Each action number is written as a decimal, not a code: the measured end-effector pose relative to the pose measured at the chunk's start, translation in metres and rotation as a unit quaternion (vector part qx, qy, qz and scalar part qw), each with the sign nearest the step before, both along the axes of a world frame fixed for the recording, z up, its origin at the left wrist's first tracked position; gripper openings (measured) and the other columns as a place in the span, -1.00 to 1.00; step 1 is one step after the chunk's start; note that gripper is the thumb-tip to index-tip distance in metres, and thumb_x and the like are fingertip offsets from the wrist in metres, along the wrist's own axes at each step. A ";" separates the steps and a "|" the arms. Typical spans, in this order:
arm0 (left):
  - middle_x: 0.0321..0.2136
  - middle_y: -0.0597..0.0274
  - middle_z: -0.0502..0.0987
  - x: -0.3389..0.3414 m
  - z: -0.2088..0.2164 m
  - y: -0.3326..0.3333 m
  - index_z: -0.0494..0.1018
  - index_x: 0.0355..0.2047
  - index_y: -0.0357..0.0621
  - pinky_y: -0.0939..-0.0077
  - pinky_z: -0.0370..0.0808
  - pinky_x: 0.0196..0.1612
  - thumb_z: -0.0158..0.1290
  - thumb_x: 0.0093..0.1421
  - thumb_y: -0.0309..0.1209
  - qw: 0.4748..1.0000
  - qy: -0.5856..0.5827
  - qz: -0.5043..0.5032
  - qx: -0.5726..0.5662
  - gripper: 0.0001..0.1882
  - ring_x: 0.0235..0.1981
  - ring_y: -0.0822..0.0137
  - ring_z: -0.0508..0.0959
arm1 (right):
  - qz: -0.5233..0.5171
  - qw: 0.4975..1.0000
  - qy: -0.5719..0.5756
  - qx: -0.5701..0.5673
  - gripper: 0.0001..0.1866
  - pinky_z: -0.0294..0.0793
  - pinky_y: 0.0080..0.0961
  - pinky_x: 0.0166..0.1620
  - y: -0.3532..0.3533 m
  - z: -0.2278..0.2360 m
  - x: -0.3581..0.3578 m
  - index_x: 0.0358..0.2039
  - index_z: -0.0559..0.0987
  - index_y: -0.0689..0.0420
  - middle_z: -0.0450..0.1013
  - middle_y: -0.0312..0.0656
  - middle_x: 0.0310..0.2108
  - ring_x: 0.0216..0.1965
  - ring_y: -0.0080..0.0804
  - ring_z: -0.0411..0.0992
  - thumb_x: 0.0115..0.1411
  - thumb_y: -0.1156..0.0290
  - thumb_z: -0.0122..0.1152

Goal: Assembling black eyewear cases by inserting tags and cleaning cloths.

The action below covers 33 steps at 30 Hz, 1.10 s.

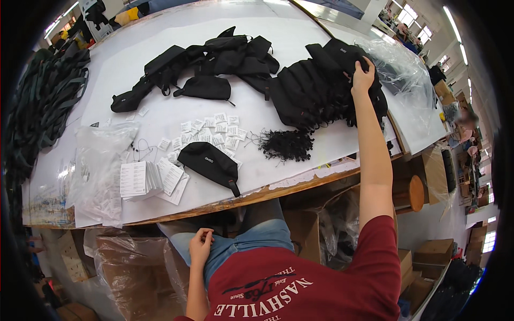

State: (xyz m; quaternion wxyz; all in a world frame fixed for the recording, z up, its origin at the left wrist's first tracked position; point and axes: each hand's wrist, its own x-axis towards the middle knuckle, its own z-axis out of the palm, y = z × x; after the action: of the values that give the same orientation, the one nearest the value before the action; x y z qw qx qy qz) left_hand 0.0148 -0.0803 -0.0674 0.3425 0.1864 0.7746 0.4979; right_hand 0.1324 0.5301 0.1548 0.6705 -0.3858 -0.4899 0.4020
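My right hand reaches to the far right of the table, its fingers and thumb closed on a black pouch at the end of a packed row of black pouches. My left hand rests on my lap below the table edge, fingers curled in, nothing visible in them. One black zip pouch lies flat near the table's front edge, partly over small white labels. Beside it is a stack of white printed cards. A tangle of black cords lies before the row.
A loose heap of black pouches lies at the back. Clear plastic bags sit at the left front; more plastic film is at the right. Dark straps hang along the left. Cardboard boxes stand under the wooden table edge.
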 end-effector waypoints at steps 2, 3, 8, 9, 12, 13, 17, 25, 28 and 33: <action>-0.61 0.30 0.50 0.000 0.000 0.002 0.50 -0.30 -0.22 0.67 0.37 -0.50 0.01 0.23 -0.45 1.000 0.002 -0.001 -0.001 -0.88 -0.59 0.55 0.44 | -0.049 0.984 -0.154 0.068 -0.67 0.44 -0.39 -0.07 0.005 -0.006 0.009 -0.11 0.52 -0.05 0.49 -0.18 -0.18 -0.21 -0.25 0.49 0.07 0.46 0.25; -0.62 0.29 0.50 0.000 0.000 0.003 0.50 -0.30 -0.22 0.66 0.38 -0.50 0.01 0.23 -0.45 1.000 0.003 -0.001 -0.003 -0.88 -0.59 0.54 0.44 | -0.097 0.938 -0.305 0.132 -0.66 0.43 -0.38 -0.06 0.010 -0.009 0.015 -0.10 0.52 -0.06 0.51 -0.15 -0.19 -0.18 -0.22 0.49 0.06 0.41 0.25; -0.62 0.28 0.49 0.000 -0.004 0.000 0.50 -0.30 -0.23 0.65 0.38 -0.50 0.01 0.22 -0.45 1.000 0.015 -0.002 0.012 -0.88 -0.59 0.54 0.45 | -0.054 0.871 -0.469 0.137 -0.59 0.40 -0.31 -0.03 -0.015 -0.018 0.012 -0.06 0.52 -0.03 0.50 -0.03 -0.16 -0.10 -0.07 0.45 0.04 0.22 0.24; -0.62 0.28 0.49 0.000 -0.004 0.001 0.50 -0.30 -0.23 0.65 0.38 -0.50 0.01 0.22 -0.45 1.000 0.019 -0.003 0.010 -0.88 -0.59 0.53 0.45 | -0.053 0.832 -0.525 0.168 -0.59 0.40 -0.33 -0.03 -0.024 -0.018 0.013 -0.06 0.52 0.01 0.49 0.00 -0.15 -0.09 -0.05 0.45 0.04 0.26 0.25; -0.62 0.28 0.49 0.000 -0.003 0.002 0.50 -0.30 -0.23 0.65 0.38 -0.50 0.01 0.22 -0.45 1.000 0.023 -0.003 0.006 -0.88 -0.60 0.53 0.45 | -0.067 0.833 -0.509 0.205 -0.60 0.42 -0.27 -0.07 -0.026 -0.026 0.014 -0.06 0.51 0.01 0.49 0.03 -0.20 -0.14 -0.01 0.45 0.05 0.28 0.25; -0.62 0.28 0.49 0.001 -0.004 0.002 0.50 -0.30 -0.23 0.65 0.38 -0.50 0.01 0.22 -0.45 1.000 0.022 -0.004 0.007 -0.88 -0.60 0.53 0.45 | -0.084 0.835 -0.506 0.199 -0.62 0.42 -0.26 -0.08 -0.026 -0.025 0.014 -0.08 0.51 0.01 0.50 0.03 -0.22 -0.15 -0.01 0.45 0.05 0.29 0.25; -0.64 0.29 0.49 0.001 -0.005 0.001 0.50 -0.31 -0.23 0.64 0.38 -0.51 0.01 0.22 -0.45 0.999 0.033 -0.004 -0.005 -0.88 -0.61 0.52 0.45 | -0.140 0.829 -0.525 0.129 -0.60 0.43 -0.25 -0.12 -0.025 -0.020 0.010 -0.10 0.51 0.03 0.40 -0.01 -0.21 -0.13 -0.02 0.41 0.03 0.24 0.27; -0.65 0.29 0.48 0.000 -0.006 0.002 0.50 -0.30 -0.23 0.63 0.38 -0.51 0.01 0.22 -0.45 1.000 0.029 -0.001 -0.001 -0.87 -0.62 0.52 0.44 | -0.175 0.745 -0.528 0.369 -0.56 0.35 -0.24 -0.08 -0.067 -0.002 -0.014 -0.07 0.46 0.00 0.35 -0.11 -0.18 -0.12 -0.14 0.33 -0.03 0.29 0.24; -0.65 0.29 0.48 0.001 0.000 0.001 0.50 -0.29 -0.23 0.63 0.38 -0.51 0.01 0.22 -0.45 0.999 0.039 -0.012 -0.010 -0.87 -0.62 0.52 0.43 | 0.005 0.669 -0.597 0.442 -0.53 0.29 -0.28 -0.02 -0.095 -0.017 -0.036 -0.11 0.52 -0.06 0.37 -0.20 -0.12 -0.03 -0.23 0.30 -0.09 0.15 0.33; -0.63 0.31 0.48 0.001 -0.002 0.003 0.50 -0.30 -0.23 0.65 0.37 -0.51 0.01 0.22 -0.45 0.999 0.040 -0.010 -0.013 -0.88 -0.61 0.53 0.44 | -0.007 0.638 -0.695 0.331 -0.62 0.35 -0.30 -0.05 -0.088 -0.044 -0.047 -0.19 0.54 0.00 0.41 -0.17 -0.17 -0.08 -0.20 0.38 -0.09 0.32 0.36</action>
State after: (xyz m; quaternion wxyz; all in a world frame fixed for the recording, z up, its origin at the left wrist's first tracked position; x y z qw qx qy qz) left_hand 0.0156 -0.0777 -0.0697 0.3185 0.2092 0.7920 0.4770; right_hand 0.0851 0.4421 0.1111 0.2183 -0.3069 -0.9089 -0.1790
